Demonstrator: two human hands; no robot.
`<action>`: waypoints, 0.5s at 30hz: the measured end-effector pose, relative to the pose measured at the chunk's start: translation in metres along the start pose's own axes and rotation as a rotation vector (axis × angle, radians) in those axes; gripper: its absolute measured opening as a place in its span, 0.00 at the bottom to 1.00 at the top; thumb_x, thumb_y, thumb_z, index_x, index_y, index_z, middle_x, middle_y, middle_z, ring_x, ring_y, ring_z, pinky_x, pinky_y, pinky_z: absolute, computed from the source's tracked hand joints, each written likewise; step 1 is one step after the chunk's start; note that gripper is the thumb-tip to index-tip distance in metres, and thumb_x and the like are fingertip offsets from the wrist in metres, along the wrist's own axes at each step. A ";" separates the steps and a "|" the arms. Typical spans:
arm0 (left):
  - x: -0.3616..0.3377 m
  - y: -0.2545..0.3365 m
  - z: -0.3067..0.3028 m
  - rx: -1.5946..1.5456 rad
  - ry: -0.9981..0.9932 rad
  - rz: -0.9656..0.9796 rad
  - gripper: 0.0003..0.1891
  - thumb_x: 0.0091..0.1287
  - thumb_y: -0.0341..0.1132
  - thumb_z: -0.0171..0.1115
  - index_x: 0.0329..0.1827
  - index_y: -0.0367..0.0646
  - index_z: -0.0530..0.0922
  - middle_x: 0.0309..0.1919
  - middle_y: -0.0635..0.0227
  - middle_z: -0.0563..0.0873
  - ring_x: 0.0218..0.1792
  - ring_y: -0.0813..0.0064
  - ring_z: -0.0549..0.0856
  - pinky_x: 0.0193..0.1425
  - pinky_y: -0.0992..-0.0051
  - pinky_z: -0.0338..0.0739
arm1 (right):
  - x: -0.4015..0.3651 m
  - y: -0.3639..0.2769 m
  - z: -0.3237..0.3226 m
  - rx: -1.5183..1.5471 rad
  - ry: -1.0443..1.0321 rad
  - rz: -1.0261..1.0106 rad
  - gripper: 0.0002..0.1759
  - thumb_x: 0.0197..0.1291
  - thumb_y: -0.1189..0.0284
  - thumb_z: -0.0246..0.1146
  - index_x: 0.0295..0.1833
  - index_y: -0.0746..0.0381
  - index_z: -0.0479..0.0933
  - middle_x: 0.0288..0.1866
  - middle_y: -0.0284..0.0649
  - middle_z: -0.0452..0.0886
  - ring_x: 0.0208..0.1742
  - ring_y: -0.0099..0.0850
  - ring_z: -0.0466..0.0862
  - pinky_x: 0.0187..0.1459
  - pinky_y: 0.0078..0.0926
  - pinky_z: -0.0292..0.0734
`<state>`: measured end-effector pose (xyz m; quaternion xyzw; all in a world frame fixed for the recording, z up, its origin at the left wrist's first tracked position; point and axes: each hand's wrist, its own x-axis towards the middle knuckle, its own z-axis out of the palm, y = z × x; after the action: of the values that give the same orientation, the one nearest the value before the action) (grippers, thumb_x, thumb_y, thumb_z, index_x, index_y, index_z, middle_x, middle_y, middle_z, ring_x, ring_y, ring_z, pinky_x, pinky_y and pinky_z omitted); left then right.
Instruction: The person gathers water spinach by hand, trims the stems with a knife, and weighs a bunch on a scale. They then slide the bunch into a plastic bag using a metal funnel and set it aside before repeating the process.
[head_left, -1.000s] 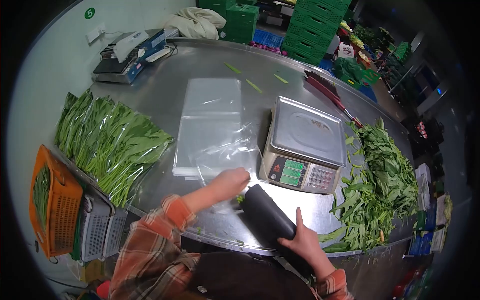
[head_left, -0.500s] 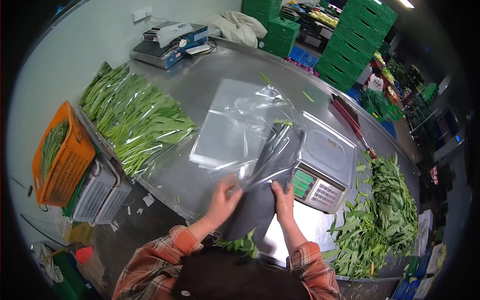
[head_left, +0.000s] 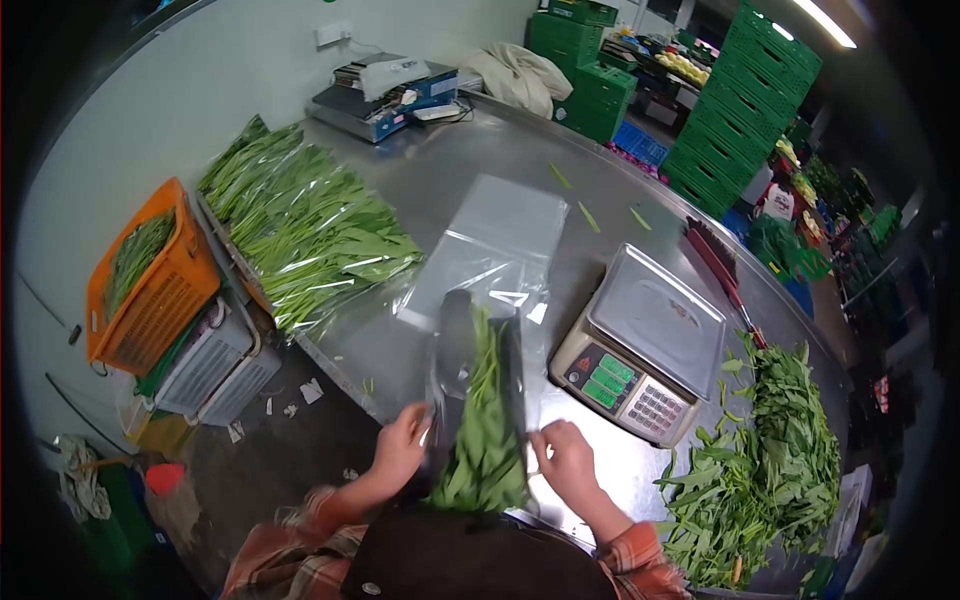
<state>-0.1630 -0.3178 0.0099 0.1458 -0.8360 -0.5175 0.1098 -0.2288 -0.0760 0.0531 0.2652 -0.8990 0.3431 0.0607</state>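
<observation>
In front of me, leafy green vegetables (head_left: pixel 485 440) lie lengthwise on a dark curved sheet (head_left: pixel 455 345), stems pointing away and leaves toward my apron. A clear plastic bag (head_left: pixel 508 300) appears to surround the sheet's far part; its exact edges are hard to make out. My left hand (head_left: pixel 400 445) is closed at the left side, fingers pinching what looks like the bag's edge. On the right side, my right hand (head_left: pixel 568 460) pinches the edge there too. Beyond them, a stack of flat clear bags (head_left: pixel 510 225) lies on the metal table (head_left: pixel 400 180).
A digital scale (head_left: pixel 655 310) stands to the right, with loose greens (head_left: pixel 770 450) and a red-handled brush (head_left: pixel 715 265) past it. Bagged greens (head_left: pixel 310 230) lie at the left. An orange basket (head_left: pixel 160 310) sits beyond the table's left edge. More scales (head_left: pixel 385 95) stand at the back.
The dark sheet has turned and opened out, so the greens on it now show. My hands have moved lower and to its two sides. The view has shifted slightly.
</observation>
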 end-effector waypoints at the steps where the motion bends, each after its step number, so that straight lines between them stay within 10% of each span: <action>1: 0.017 -0.004 0.013 0.035 0.110 0.260 0.15 0.65 0.31 0.56 0.55 0.46 0.74 0.22 0.54 0.80 0.24 0.54 0.81 0.29 0.64 0.74 | 0.016 0.003 -0.006 -0.079 -0.044 0.044 0.10 0.58 0.70 0.60 0.27 0.64 0.75 0.28 0.46 0.74 0.34 0.46 0.75 0.36 0.41 0.72; 3: 0.033 0.062 -0.001 -0.016 -0.130 0.027 0.18 0.65 0.32 0.57 0.59 0.48 0.72 0.22 0.57 0.81 0.22 0.57 0.80 0.30 0.68 0.74 | 0.043 0.015 -0.028 -0.056 -0.134 0.072 0.13 0.58 0.67 0.61 0.28 0.66 0.76 0.29 0.50 0.76 0.34 0.48 0.77 0.37 0.42 0.72; 4: 0.041 0.067 0.008 -0.172 0.007 0.351 0.19 0.65 0.31 0.57 0.60 0.49 0.71 0.19 0.60 0.78 0.18 0.66 0.77 0.27 0.71 0.71 | 0.056 0.003 -0.051 0.003 -0.106 0.153 0.11 0.57 0.69 0.61 0.29 0.66 0.76 0.28 0.50 0.76 0.31 0.46 0.78 0.36 0.40 0.73; 7: 0.059 0.146 -0.037 -0.221 -0.058 0.218 0.21 0.65 0.28 0.55 0.62 0.45 0.70 0.15 0.69 0.71 0.16 0.84 0.68 0.22 0.75 0.66 | 0.085 -0.013 -0.119 0.235 -0.020 0.226 0.15 0.62 0.68 0.58 0.30 0.69 0.76 0.21 0.35 0.77 0.23 0.22 0.75 0.26 0.25 0.69; 15: 0.074 0.229 -0.059 -0.511 -0.553 0.150 0.22 0.63 0.23 0.53 0.62 0.39 0.68 0.33 0.67 0.83 0.25 0.82 0.79 0.29 0.80 0.74 | 0.100 -0.077 -0.221 0.325 -0.126 0.292 0.13 0.58 0.72 0.58 0.24 0.69 0.77 0.16 0.35 0.76 0.18 0.20 0.73 0.22 0.18 0.66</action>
<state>-0.2424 -0.2973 0.2436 -0.0932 -0.6866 -0.7194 -0.0494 -0.2901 -0.0243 0.2941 0.1596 -0.8629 0.4712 -0.0894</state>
